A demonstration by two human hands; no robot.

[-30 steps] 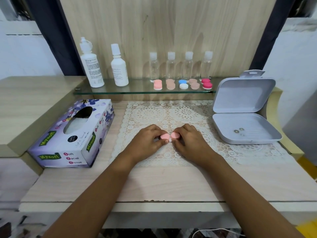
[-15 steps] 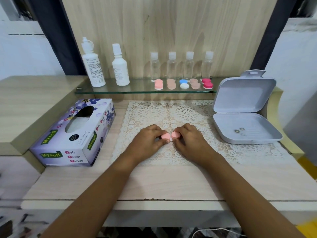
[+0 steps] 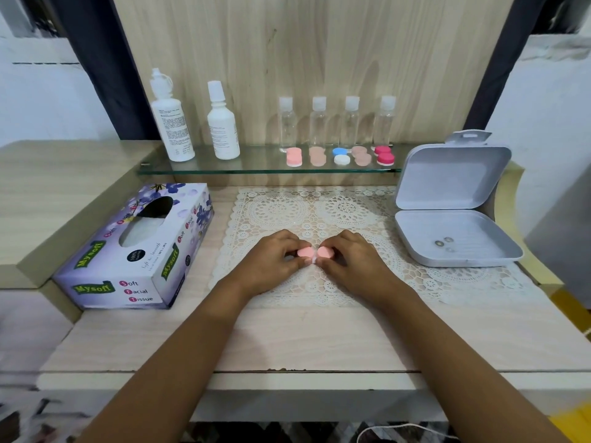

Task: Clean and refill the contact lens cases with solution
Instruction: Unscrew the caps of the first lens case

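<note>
A pink contact lens case (image 3: 315,252) lies on the lace mat (image 3: 345,215) in the middle of the table. My left hand (image 3: 275,260) pinches its left cap and my right hand (image 3: 348,263) pinches its right cap, fingers curled round them. On the glass shelf (image 3: 256,169) behind stand two white solution bottles (image 3: 171,119) (image 3: 221,123), several small clear bottles (image 3: 318,123) and several more lens cases (image 3: 341,156) in pink, peach, blue-white and red.
A tissue box (image 3: 137,247) sits left of the mat. An open grey plastic box (image 3: 454,238) with a few small rings inside sits at the right. A raised wooden ledge (image 3: 48,187) borders the left side.
Both hands stay on the pink case in the same spot; only the camera view has shifted slightly.
</note>
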